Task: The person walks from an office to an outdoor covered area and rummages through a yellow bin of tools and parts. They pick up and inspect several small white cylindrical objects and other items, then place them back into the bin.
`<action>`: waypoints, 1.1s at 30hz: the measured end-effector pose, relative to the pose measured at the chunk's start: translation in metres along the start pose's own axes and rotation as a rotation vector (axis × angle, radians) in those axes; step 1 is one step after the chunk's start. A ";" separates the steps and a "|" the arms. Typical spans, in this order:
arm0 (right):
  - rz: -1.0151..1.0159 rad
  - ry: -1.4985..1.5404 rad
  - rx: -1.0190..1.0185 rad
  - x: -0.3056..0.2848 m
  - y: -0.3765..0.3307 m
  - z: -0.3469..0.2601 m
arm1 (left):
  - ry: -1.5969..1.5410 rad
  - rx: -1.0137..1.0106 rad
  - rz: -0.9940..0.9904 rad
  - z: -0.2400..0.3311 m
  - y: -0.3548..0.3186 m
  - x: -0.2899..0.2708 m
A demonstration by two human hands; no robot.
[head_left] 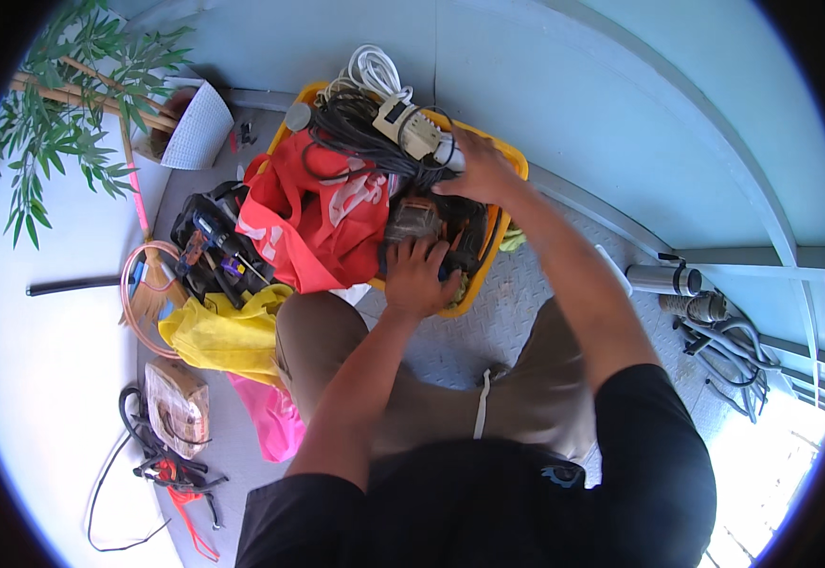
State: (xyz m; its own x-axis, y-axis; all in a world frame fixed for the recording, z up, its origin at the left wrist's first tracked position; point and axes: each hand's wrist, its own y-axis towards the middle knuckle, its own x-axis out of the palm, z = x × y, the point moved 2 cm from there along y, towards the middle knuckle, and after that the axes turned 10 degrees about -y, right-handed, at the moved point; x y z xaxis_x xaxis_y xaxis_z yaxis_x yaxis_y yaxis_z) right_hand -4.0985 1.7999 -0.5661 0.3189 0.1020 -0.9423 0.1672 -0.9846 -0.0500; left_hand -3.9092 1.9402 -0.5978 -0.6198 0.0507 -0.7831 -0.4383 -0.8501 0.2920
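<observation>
- The left hand lies palm down, fingers spread and curled over a dark, blocky power tool with a brownish-grey body at the near end of the bin; it presses on the tool more than it closes round it.
- The right hand reaches further in, fingers bent onto the tangle of black rubber cable beside a cream plastic multi-socket strip; whether it actually pinches anything I cannot tell, as the fingertips are buried.
- The tool sits low in the yellow plastic bin, wedged between the cable and a crumpled red fabric bag.
- I judge the tool heavy and rigid, with a hard casing; it wants a full grip round the body or handle, not the cord.
- The cable looks limp and springy, likely to snag and drag the strip along; best taken as a bundle.
- A coil of white cord hangs over the far rim.
- Outside the bin, on the grey metal tread-plate floor, lie a black open tool bag, a yellow plastic bag and a pink one.
- Grey pipes rest to the right.
</observation>
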 end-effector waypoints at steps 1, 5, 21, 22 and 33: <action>0.021 -0.100 0.084 0.005 0.015 -0.017 | -0.008 0.000 0.006 -0.001 -0.001 0.001; -0.141 -0.109 0.228 0.021 0.028 -0.046 | -0.051 -0.006 0.044 -0.003 -0.001 0.002; -0.099 -0.126 0.215 -0.077 0.007 -0.027 | -0.028 -0.003 0.043 -0.009 -0.005 0.010; -0.075 -0.110 0.194 -0.102 -0.006 -0.016 | -0.036 0.003 0.043 -0.009 -0.004 0.011; 0.208 0.500 0.742 -0.235 -0.446 0.065 | -0.061 0.107 0.111 -0.012 -0.002 0.014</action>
State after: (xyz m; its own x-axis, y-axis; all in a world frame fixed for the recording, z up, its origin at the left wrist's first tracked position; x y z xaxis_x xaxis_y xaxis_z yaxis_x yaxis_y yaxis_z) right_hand -4.3091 2.2061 -0.3438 0.6709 -0.2082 -0.7117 -0.5254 -0.8108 -0.2581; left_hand -3.9089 1.9364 -0.6161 -0.7055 -0.0063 -0.7087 -0.4294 -0.7917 0.4345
